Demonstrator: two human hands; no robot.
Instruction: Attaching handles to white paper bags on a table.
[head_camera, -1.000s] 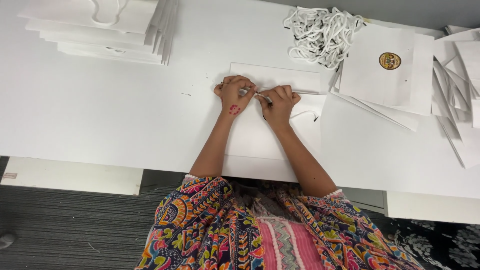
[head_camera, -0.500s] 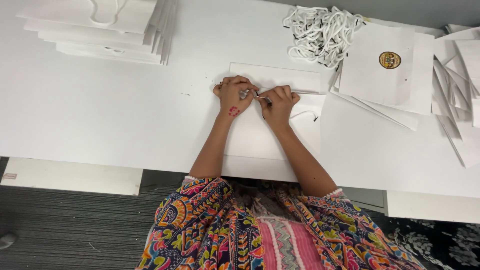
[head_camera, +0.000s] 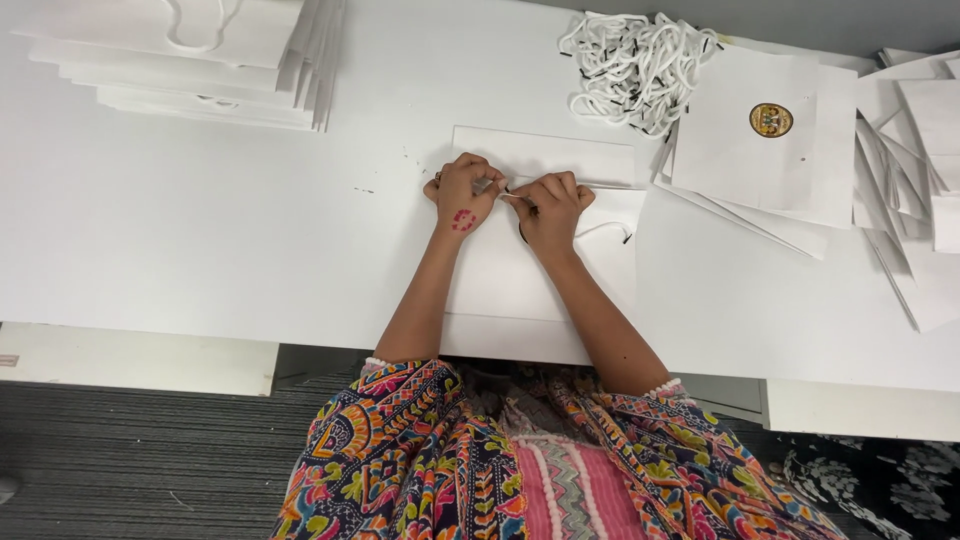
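A stack of flat white paper bags (head_camera: 190, 60) lies at the far left of the white table (head_camera: 180, 240). A tangle of white cord handles (head_camera: 635, 65) sits far right of centre, beside loose white bags (head_camera: 765, 135), one bearing a round gold emblem (head_camera: 770, 120).
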